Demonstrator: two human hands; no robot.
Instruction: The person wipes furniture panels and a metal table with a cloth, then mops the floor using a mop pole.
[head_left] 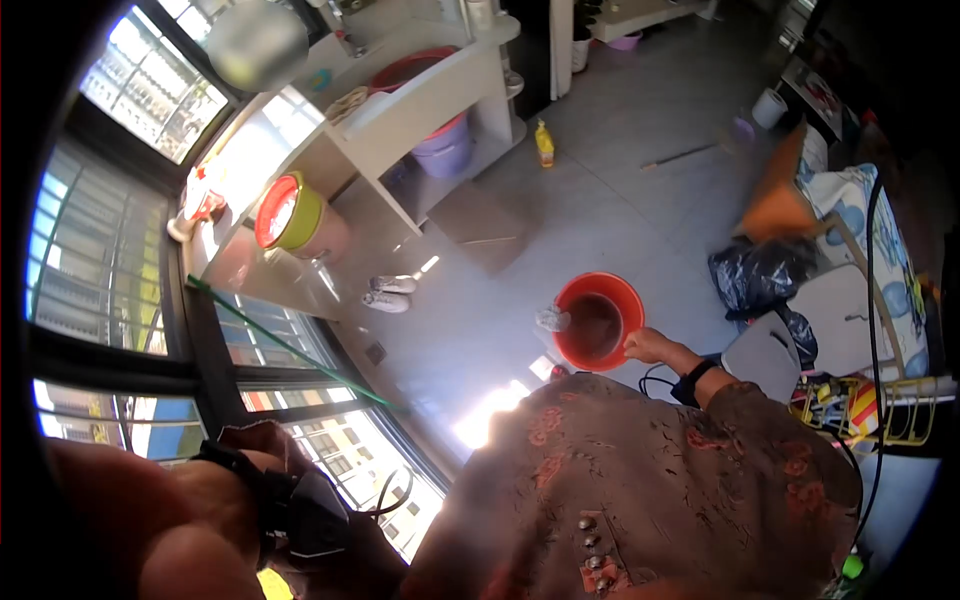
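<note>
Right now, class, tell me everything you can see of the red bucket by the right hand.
The bucket is round, open-topped and orange-red, seemingly plastic. It stands upright on the grey floor, with dark brownish liquid inside. A pale crumpled item, too unclear to name, lies at its left edge. The right hand appears to grip its rim at the lower right in the picture.

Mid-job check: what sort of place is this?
Probably a home's utility area or enclosed balcony: barred windows, a white counter with a purple bucket beneath, and a red bucket at the right hand.
</note>
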